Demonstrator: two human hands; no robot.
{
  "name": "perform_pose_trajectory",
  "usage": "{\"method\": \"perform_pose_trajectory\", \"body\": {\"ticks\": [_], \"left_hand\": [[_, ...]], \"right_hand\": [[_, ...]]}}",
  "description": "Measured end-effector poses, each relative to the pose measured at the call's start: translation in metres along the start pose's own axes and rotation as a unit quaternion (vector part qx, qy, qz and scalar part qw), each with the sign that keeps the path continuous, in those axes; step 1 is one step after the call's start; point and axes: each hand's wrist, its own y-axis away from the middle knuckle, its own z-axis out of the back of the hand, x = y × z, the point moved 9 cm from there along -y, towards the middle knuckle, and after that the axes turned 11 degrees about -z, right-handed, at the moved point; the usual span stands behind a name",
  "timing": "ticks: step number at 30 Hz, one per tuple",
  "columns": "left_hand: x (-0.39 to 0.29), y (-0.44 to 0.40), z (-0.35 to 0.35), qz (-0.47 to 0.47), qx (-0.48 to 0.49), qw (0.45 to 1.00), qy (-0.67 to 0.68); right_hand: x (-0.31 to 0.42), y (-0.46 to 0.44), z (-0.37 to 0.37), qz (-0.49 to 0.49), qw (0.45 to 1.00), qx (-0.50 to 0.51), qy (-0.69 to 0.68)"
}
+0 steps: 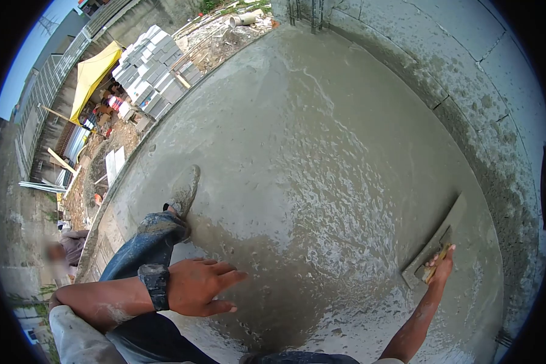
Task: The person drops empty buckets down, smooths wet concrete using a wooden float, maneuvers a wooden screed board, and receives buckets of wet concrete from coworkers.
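Observation:
My right hand (444,264) is wrapped round the handle of a long flat finishing trowel (433,242). Its blade rests on the wet concrete (248,139) at the right, close to the wall. My left hand (203,287) hangs over my bent leg with its fingers apart and nothing in them; a dark, cement-smeared watch (154,287) is on that wrist. Ahead of it, my mud-coated boot (185,189) stands on the grey slab. The surface is smooth toward the far end and rougher, with wet pits, in the middle.
A block wall (467,67) splashed with cement curves along the right. Rebar (314,15) sticks up at the far corner. Beyond the slab's left edge lie stacked grey blocks (154,67), a yellow canopy (96,73) and rubble. Another person (73,247) is below at the left.

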Motion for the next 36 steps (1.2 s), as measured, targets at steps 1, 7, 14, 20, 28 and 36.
{"method": "perform_pose_trajectory", "body": {"ticks": [1, 7, 14, 20, 28, 36], "left_hand": [[0.001, 0.000, 0.000, 0.004, 0.003, 1.000, 0.000], [0.012, -0.002, -0.014, 0.022, 0.014, 1.000, 0.009], [0.011, -0.013, -0.027, 0.044, 0.045, 0.998, -0.006], [-0.003, -0.032, -0.046, 0.022, 0.091, 0.996, -0.015], [-0.001, -0.038, -0.031, 0.034, 0.079, 0.996, -0.005], [0.007, -0.057, -0.050, -0.005, 0.068, 0.992, 0.103]], "right_hand": [[-0.001, -0.010, 0.022, -0.005, 1.000, -0.010, -0.021], [-0.037, 0.000, -0.009, -0.025, 0.990, 0.103, -0.093], [-0.054, 0.038, -0.127, -0.059, 0.975, 0.183, -0.113], [-0.082, 0.085, -0.246, -0.163, 0.916, 0.340, -0.141], [-0.084, 0.137, -0.168, -0.123, 0.922, 0.354, -0.101], [-0.186, 0.201, 0.292, 0.018, 0.902, -0.256, -0.347]]}}
